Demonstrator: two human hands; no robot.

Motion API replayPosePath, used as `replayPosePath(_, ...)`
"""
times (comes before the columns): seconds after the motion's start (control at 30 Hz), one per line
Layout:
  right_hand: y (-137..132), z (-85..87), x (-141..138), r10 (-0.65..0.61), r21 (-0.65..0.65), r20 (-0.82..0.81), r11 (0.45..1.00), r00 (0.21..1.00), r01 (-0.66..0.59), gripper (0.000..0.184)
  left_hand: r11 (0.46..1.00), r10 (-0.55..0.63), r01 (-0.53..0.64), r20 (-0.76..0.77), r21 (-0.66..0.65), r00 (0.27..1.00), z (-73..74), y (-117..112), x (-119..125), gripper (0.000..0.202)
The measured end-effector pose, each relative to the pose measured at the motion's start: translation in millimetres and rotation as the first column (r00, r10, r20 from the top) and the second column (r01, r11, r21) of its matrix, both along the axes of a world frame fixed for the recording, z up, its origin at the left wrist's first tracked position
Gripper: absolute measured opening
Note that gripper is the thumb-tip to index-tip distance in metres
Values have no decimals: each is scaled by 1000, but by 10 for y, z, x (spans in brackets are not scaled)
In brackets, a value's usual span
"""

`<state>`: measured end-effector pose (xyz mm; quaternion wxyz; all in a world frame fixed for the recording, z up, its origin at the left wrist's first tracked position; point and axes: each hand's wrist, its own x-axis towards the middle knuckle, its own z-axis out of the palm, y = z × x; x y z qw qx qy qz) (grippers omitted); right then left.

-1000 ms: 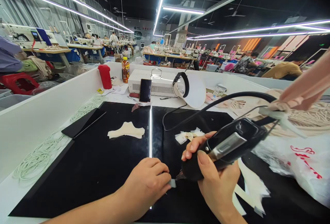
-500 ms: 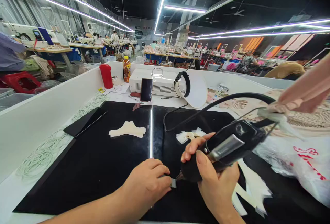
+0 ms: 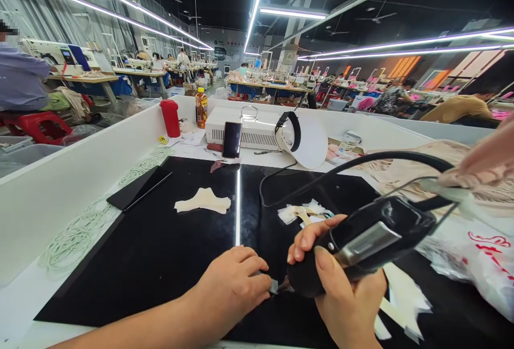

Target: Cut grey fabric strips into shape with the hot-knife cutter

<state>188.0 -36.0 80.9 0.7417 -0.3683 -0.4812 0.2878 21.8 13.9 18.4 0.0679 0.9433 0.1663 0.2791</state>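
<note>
My right hand (image 3: pixel 345 285) is wrapped around a black corded hand-held power tool (image 3: pixel 385 231) with a metal lever strip on its side. Its narrow tip (image 3: pixel 285 286) points left, close to my left hand (image 3: pixel 236 287). The left fingers are closed on a small flat grey piece (image 3: pixel 273 287), whose edge shows by the tip; whether tip and piece touch is unclear. Another person's hand (image 3: pixel 482 164), blurred, is at the tool's rear, by its cord and some white wrapping. Cream fabric pieces (image 3: pixel 405 295) lie right of my right hand.
A black mat (image 3: pixel 160 263) covers the worktop, with a cream cutout (image 3: pixel 203 200) on it. Light scraps (image 3: pixel 297 213) lie behind the tool. A phone (image 3: pixel 232 140), white box (image 3: pixel 257 129), visor (image 3: pixel 311 143), red cup (image 3: pixel 171 119) and bottle (image 3: pixel 201 108) stand behind. Plastic bag (image 3: pixel 474 263) at right.
The tool's rear end has shifted right, together with the other person's hand. My left hand keeps its grip beside the tip. The whole view has moved slightly.
</note>
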Motion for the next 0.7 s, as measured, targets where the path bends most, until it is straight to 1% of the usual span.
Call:
replayPosePath(0.07, 3, 29, 15, 15, -4, -6, 1000, 1000, -15, 18, 999, -17, 17, -3, -44, 1000, 61, -6, -45, 10)
replayPosePath(0.17, 4, 89, 38, 13, 11, -39, 1000, 999, -12, 23, 992, -20, 14, -45, -128, 999, 213, -14, -231, 25)
replayPosePath(0.23, 9, 128, 18, 7, 11, -51, 1000, 999, -6, 26, 980, 35, -54, -102, -190, 994, 310, -27, -427, 38)
replayPosePath(0.33, 35, 160, -91, 41, 4, -54, 999, 998, -40, 25, 934, 177, -220, -167, -283, 970, 373, -75, -742, 44)
replayPosePath(0.4, 66, 158, -202, 86, 10, -62, 996, 994, -86, 24, 897, 246, -298, -191, -327, 950, 354, -120, -904, 44)
replayPosePath(0.5, 128, 133, -380, 155, 7, -77, 988, 985, -155, 25, 857, 301, -354, -193, -375, 934, 279, -176, -1026, 41)
replayPosePath(0.57, 175, 111, -488, 186, 9, -83, 983, 979, -186, 26, 845, 315, -356, -166, -398, 934, 228, -196, -1040, 36)
replayPosePath(0.7, 258, 78, -655, 214, 19, -73, 977, 974, -213, 27, 849, 318, -331, -101, -411, 943, 158, -198, -1003, 27)
